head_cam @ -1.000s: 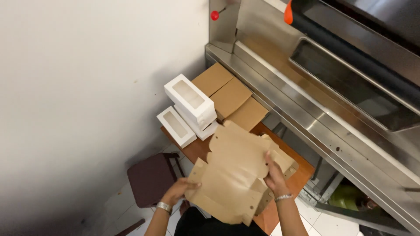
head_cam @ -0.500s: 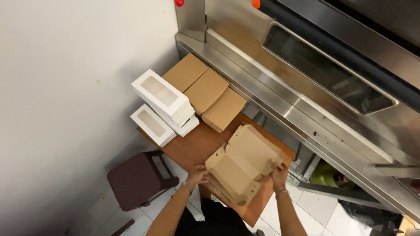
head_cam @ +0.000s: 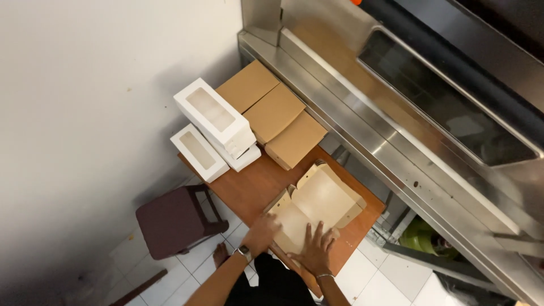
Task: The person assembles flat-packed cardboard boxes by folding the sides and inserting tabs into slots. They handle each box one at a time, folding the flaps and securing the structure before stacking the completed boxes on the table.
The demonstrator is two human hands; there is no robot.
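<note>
Both hands pressed flat on an open brown box [head_cam: 320, 207] lying on the near end of a wooden table [head_cam: 249, 190]. The left hand [head_cam: 263, 232] rested on the box's near-left flap, fingers loosely curled, gripping nothing. The right hand [head_cam: 316, 249] lay spread wide on the near panel. Farther along the table sat closed brown boxes [head_cam: 275, 113] and white window boxes [head_cam: 212, 127]. A dark stool [head_cam: 173, 218] stood just beside the table.
</note>
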